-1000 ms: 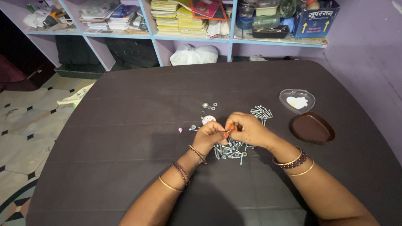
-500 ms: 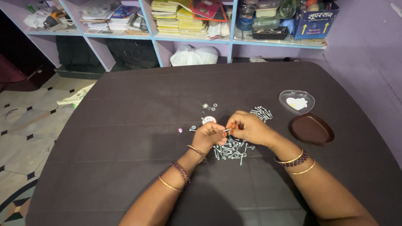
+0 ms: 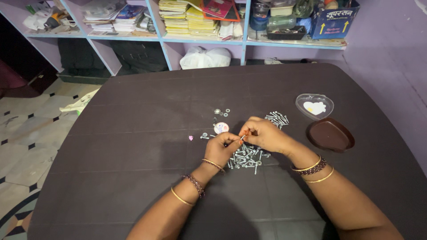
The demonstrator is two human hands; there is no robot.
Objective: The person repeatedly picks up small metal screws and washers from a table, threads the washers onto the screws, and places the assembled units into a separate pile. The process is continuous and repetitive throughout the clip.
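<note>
My left hand [image 3: 223, 148] and my right hand [image 3: 263, 134] meet over the middle of a dark brown table [image 3: 133, 133]. Together their fingertips pinch one small silver screw [image 3: 243, 138] between them. Just under and in front of my hands lies a pile of several silver screws [image 3: 246, 158]. A second, smaller heap of screws [image 3: 277, 118] lies right of my right hand. A round pink-and-white disc [image 3: 221, 127] rests just beyond my left hand, with a few small nuts [image 3: 221, 111] farther back. Both wrists wear bangles.
At the right stand a clear heart-shaped dish [image 3: 315, 106] holding something white and a brown heart-shaped lid [image 3: 330, 134]. A tiny pink bit [image 3: 191, 138] lies left of my hands. Blue shelves [image 3: 200, 26] with books and boxes line the far wall. Tiled floor [image 3: 26, 133] lies to the left.
My hands have stayed in the same place, with only slight finger movement around the screw they hold. The piles on the table have not moved.
</note>
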